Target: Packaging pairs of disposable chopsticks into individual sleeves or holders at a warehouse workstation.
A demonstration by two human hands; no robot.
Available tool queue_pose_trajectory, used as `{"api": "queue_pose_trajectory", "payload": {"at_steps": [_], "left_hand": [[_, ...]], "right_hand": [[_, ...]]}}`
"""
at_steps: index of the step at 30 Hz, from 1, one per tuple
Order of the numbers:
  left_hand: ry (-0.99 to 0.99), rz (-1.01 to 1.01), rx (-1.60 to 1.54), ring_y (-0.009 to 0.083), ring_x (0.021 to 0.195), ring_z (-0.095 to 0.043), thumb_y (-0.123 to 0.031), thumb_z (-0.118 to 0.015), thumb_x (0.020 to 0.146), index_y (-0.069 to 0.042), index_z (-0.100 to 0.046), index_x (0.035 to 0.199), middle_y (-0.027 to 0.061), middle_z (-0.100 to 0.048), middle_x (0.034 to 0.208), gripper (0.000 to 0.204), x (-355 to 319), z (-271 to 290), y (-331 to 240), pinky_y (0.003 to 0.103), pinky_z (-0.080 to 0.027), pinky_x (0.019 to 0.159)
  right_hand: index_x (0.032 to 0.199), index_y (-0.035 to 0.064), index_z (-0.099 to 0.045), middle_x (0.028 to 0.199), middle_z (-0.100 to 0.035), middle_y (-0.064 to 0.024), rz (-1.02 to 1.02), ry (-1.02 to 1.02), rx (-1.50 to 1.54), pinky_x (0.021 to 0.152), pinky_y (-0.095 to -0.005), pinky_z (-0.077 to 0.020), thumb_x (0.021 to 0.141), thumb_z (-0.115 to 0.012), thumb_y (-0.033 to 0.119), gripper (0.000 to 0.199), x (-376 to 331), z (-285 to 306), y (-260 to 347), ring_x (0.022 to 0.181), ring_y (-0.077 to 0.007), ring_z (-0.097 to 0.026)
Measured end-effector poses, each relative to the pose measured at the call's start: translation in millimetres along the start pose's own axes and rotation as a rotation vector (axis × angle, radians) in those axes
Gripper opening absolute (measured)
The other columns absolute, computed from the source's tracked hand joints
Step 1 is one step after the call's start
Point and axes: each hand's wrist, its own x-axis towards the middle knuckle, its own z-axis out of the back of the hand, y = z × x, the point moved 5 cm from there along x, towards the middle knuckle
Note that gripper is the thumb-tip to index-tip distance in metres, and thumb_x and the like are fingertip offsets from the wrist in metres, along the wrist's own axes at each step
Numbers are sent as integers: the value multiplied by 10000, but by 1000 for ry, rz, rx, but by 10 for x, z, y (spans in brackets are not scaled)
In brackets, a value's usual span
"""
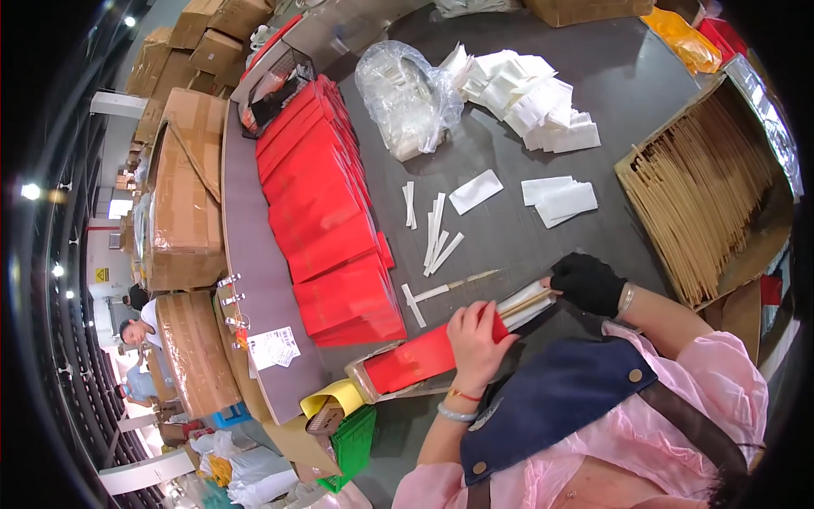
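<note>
My bare left hand point(476, 343) grips the open end of a red paper sleeve point(414, 358), which lies slanted in a narrow cardboard tray point(363, 382) close to me. Out of that end stick wooden chopsticks point(527, 303) and a white, partly clear wrapped strip point(521, 321). My right hand point(585, 284), in a black glove, pinches the outer ends of the chopsticks; its fingertips are partly hidden. Just beyond the sleeve lie several narrow white paper strips point(437, 233) and one thin stick point(475, 278).
Overlapping red sleeves point(318, 195) fill the left side of the dark table. White napkins point(530, 93) and a clear plastic bag point(407, 97) are at the back. A carton of wooden sticks point(704, 195) stands right. A green basket point(352, 450) sits below the table's near-left edge.
</note>
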Motion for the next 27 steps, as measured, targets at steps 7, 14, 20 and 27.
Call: {"api": "queue_pose_trajectory", "payload": {"at_steps": [7, 14, 20, 27], "left_hand": [[-36, -53, -6, 339, 1141, -472, -222, -841, 607, -37, -568, 1249, 104, -541, 1219, 722, 123, -104, -145, 453, -390, 967], [-12, -65, -30, 333, 1143, -481, -183, -838, 606, -19, -537, 1269, 117, -539, 1211, 748, 186, -89, -59, 448, -395, 963], [-25, -119, 15, 331, 1117, -493, -158, -801, 631, -57, -530, 1295, 122, -533, 1201, 724, 250, -109, -30, 446, -406, 946], [330, -231, 127, 336, 979, -533, -68, -707, 634, -123, -637, 909, 124, -544, 1056, 289, 408, 313, -180, 472, -461, 801]], "right_hand": [[824, 35, -649, 820, -589, -172, -490, -191, 591, 692, -397, -497, 755, -667, 32, 72, -237, -582, -405, 775, -336, -624], [901, 30, -544, 841, -564, -101, -480, -136, 743, 723, -342, -475, 745, -693, 22, 216, 136, -450, 74, 812, -223, -575], [925, 49, -558, 915, -588, -124, -386, 52, 796, 746, -368, -484, 685, -812, 165, 368, 285, -498, 442, 868, -263, -589], [1102, 116, -601, 1059, -600, -113, 12, 150, -72, 976, -446, -365, 617, -799, 438, 616, 257, -37, 272, 1042, -318, -563]]}}
